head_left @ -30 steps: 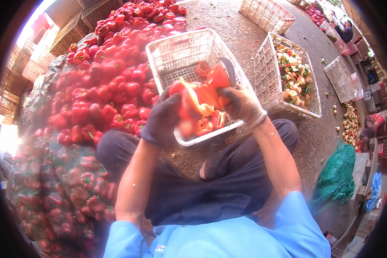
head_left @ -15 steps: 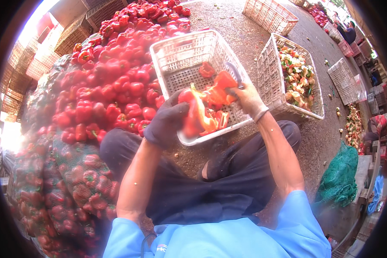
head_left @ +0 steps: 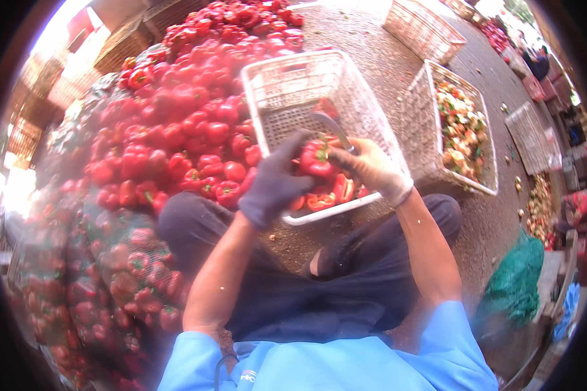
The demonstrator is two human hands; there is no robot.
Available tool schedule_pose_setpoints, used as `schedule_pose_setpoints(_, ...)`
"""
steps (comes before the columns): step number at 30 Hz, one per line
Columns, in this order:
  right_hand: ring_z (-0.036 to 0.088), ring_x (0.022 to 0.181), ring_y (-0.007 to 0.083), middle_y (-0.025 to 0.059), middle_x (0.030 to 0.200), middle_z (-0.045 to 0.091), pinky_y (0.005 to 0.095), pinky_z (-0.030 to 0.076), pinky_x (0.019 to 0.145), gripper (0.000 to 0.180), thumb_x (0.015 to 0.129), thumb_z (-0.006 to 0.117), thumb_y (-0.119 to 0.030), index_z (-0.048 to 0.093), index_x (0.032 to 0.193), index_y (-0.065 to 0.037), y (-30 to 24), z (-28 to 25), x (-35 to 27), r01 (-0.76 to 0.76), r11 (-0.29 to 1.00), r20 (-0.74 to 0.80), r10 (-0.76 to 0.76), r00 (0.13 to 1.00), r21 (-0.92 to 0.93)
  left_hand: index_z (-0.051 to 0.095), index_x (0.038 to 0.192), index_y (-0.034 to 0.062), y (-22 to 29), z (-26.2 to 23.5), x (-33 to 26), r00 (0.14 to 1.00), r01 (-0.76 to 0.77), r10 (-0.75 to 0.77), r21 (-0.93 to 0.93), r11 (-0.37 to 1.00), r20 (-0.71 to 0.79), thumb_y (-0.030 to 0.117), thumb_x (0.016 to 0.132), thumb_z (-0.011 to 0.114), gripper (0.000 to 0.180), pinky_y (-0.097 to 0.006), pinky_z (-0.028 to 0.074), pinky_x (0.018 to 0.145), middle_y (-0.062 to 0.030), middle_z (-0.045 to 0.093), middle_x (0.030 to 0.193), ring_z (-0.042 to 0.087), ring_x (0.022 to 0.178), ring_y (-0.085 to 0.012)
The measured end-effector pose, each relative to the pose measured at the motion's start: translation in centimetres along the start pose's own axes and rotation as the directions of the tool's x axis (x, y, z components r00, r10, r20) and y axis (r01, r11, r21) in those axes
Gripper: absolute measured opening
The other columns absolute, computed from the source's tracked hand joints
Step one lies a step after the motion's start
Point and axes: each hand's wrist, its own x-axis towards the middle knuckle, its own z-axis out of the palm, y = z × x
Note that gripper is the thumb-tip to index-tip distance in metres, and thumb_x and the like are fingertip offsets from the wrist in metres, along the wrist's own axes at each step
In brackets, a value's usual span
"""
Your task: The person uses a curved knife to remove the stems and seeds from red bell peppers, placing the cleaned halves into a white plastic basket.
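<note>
Left hand (head_left: 274, 186), dark glove, closed round a red bell pepper (head_left: 316, 158), held above the near end of a white plastic crate (head_left: 274, 85). Right hand (head_left: 372, 169), pale glove, gripped on a knife (head_left: 332, 125); blade rises from the fist, tip at the pepper's top. Hands close together, both touching the pepper.

Crate: rectangular, lattice walls, tilted, near rim at the person's knees. Far end mostly bare mesh; cut red pepper pieces (head_left: 329, 192) lie in the near corner under the hands.

Left of crate: large loose heap of whole red peppers (head_left: 182, 124), running from top centre down to the left knee. Lower left: net sacks (head_left: 104, 267), greenish mesh, packed with red peppers.

Right of crate: second white lattice crate (head_left: 424, 111), just beside the first, holding mixed scraps (head_left: 463, 130), pale, green, red. Beyond it, empty wicker-coloured crate (head_left: 424, 29) at top. Flat crate (head_left: 531, 133) far right.

Green mesh bundle (head_left: 515, 280) on the ground by the right knee. Brown stacked crates (head_left: 124, 36) top left, behind the heap. No readable labels at this distance
</note>
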Motion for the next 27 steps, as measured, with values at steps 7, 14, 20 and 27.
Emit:
schedule_pose_setpoints(7, 0.068, 0.074, 0.0096, 0.0010, 0.087, 0.072, 0.0276, 0.055, 0.061, 0.024, 0.092, 0.074, -0.028, 0.078, 0.105, -0.008, -1.3, 2.8, -0.9, -0.203, 0.920, 0.106, 0.177, 0.978, 0.336, 0.054, 0.153, 0.0031, -2.4, 0.0, -0.2, 0.992, -0.129, 0.123, 0.387, 0.913, 0.040, 0.022, 0.074, 0.097, 0.092, -0.039, 0.057, 0.100, -0.0193, 0.072, 0.133, 0.072, 0.118, -0.0283)
schedule_pose_setpoints(14, 0.072, 0.089, 0.0114, 0.0035, 0.102, 0.075, 0.0291, 0.062, 0.077, 0.036, 0.095, 0.085, -0.024, 0.071, 0.120, -0.002, -2.4, 2.5, -0.9, -0.198, 0.936, 0.062, 0.188, 0.980, 0.290, 0.061, 0.137, 0.0015, -4.2, -0.3, 1.5, 0.974, 0.086, -0.138, 0.273, 0.958, 0.180, 0.020, 0.076, 0.093, 0.072, -0.035, 0.057, 0.096, -0.0161, 0.073, 0.127, 0.071, 0.112, -0.0205)
schedule_pose_setpoints(20, 0.073, 0.084, 0.0110, 0.0069, 0.093, 0.076, 0.0274, 0.060, 0.072, 0.033, 0.090, 0.091, -0.015, 0.070, 0.112, -0.002, -3.8, 3.5, -1.1, 0.091, 0.949, -0.159, -0.144, 0.977, -0.302, 0.074, 0.102, 0.0068, -4.9, 0.0, 1.2, 0.996, 0.022, -0.066, 0.602, 0.798, 0.052, 0.033, 0.092, 0.075, 0.028, -0.045, 0.059, 0.086, -0.0182, 0.078, 0.097, 0.077, 0.096, -0.0373)
schedule_pose_setpoints(27, 0.058, 0.061, 0.0055, -0.0062, 0.076, 0.062, 0.0236, 0.046, 0.055, 0.041, 0.092, 0.089, -0.036, 0.069, 0.114, -0.008, -1.3, 2.0, -1.3, -0.041, 0.942, -0.067, 0.067, 0.995, 0.333, 0.076, 0.116, 0.0180, -3.8, 1.2, 1.8, 0.986, -0.091, 0.164, 0.742, 0.664, -0.025, 0.031, 0.093, 0.075, 0.026, -0.051, 0.059, 0.085, -0.0166, 0.077, 0.103, 0.074, 0.097, -0.0416)
